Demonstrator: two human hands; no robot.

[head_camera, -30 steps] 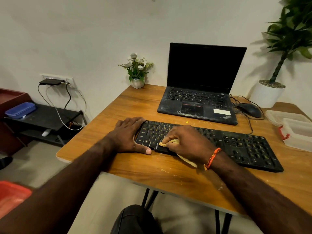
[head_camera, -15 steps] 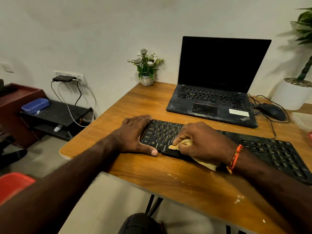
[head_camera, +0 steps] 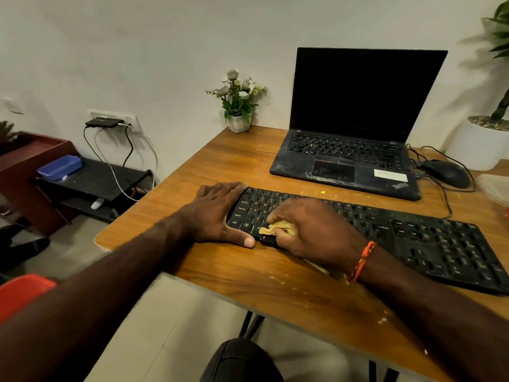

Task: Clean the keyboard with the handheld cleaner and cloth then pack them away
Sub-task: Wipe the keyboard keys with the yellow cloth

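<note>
Yellow cloth (head_camera: 278, 228), soft and crumpled into a wad, is bunched under the curled fingers of the right hand (head_camera: 314, 232), which grips it and presses it onto the lower left keys of the keyboard (head_camera: 413, 238). A tail of the same fabric pokes out from beneath the wrist, beside an orange thread band (head_camera: 360, 261). The left hand (head_camera: 217, 213) lies flat with straight fingers over the keyboard's left end, thumb along its front edge, apparently steadying it.

By my reading the task sits in its cloth stage: wiping is under way at the left end, while the long stretch of keys to the right looks not yet reached. The handheld cleaner is not visible here, so whether it has been used I cannot tell. Packing away looks not yet begun; a clear plastic container (head_camera: 494, 188) shows at the right edge, though its purpose is unclear.

The keyboard is long, flat, matte black plastic with pale legends, lying slantwise on the wooden worktop (head_camera: 220, 161), whose glossy grain is flecked with pale crumbs and scuffs. Behind it stand an open black laptop (head_camera: 358, 119) with a dusty, scratched palm rest, a corded black mouse (head_camera: 446, 172), and a small white pot of artificial flowers (head_camera: 238, 103).
</note>
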